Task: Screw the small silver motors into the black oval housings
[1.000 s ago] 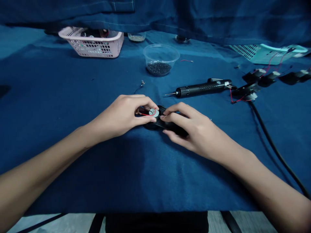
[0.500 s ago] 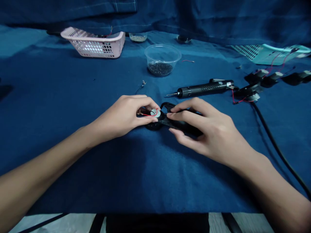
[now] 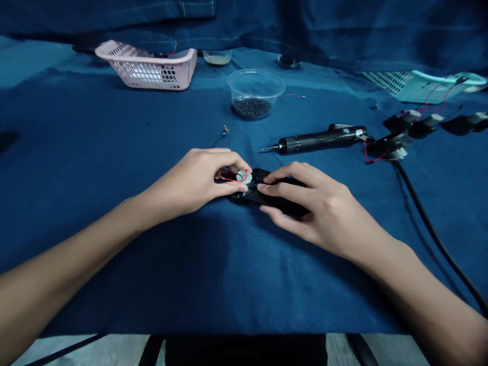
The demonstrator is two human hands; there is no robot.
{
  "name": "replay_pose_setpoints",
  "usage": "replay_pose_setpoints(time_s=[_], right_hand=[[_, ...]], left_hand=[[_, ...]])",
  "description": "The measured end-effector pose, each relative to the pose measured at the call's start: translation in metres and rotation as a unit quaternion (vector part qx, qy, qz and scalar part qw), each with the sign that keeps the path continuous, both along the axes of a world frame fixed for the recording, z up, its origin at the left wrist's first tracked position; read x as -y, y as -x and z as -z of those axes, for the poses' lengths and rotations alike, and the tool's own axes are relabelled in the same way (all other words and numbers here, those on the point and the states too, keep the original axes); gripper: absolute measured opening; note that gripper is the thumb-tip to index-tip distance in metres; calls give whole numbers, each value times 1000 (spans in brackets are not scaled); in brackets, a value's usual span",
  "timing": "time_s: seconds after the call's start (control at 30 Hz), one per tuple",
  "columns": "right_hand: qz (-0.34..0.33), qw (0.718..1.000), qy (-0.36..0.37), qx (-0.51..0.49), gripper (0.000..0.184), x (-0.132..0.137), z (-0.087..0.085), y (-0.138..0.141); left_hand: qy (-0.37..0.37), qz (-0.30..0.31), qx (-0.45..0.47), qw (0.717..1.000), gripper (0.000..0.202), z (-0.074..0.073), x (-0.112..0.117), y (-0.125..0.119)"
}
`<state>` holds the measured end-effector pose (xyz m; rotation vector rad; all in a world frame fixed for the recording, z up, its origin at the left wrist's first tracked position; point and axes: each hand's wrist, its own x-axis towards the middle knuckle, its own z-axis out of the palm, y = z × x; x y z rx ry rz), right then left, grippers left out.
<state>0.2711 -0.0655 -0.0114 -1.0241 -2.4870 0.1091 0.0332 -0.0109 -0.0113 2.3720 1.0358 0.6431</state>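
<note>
My left hand [image 3: 202,178] is closed, thumb and fingers pinching the sides of a small motor [image 3: 244,177] with a white round end and a red wire. The motor sits at the left end of a black plastic housing [image 3: 280,203] lying on the cloth. Over the housing's right part curves my right hand [image 3: 316,203], its thumb at the near side and its fingers pressing on the top. Its palm covers the housing's right end. A short dark wire with a metal end [image 3: 224,130] lies just beyond my left hand.
An electric screwdriver [image 3: 320,140] lies beyond my right hand, its cable [image 3: 438,239] running down the right side. A clear bowl of small dark screws [image 3: 251,107] stands farther back. A pink basket [image 3: 152,73], a teal basket [image 3: 415,86] and several black parts with motors [image 3: 396,140] surround the area.
My right hand has slid slightly left with a black plastic piece, which now lies closer against the motor. The raised black loop beside the motor has come down. My left hand has stayed in place.
</note>
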Motion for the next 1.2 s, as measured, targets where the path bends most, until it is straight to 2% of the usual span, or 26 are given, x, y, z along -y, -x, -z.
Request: replay_pose_setpoints(time_s=[0.43, 1.0, 1.2], right_hand=[[23, 999, -41, -3, 27, 6, 0, 5], [19, 999, -32, 16, 30, 6, 3, 7], [21, 999, -41, 19, 27, 4, 1, 9]], left_hand=[[1, -1, 4, 1000, 20, 0, 0, 0], [2, 3, 7, 1000, 19, 2, 0, 1], [3, -1, 3, 1000, 20, 1, 0, 2]])
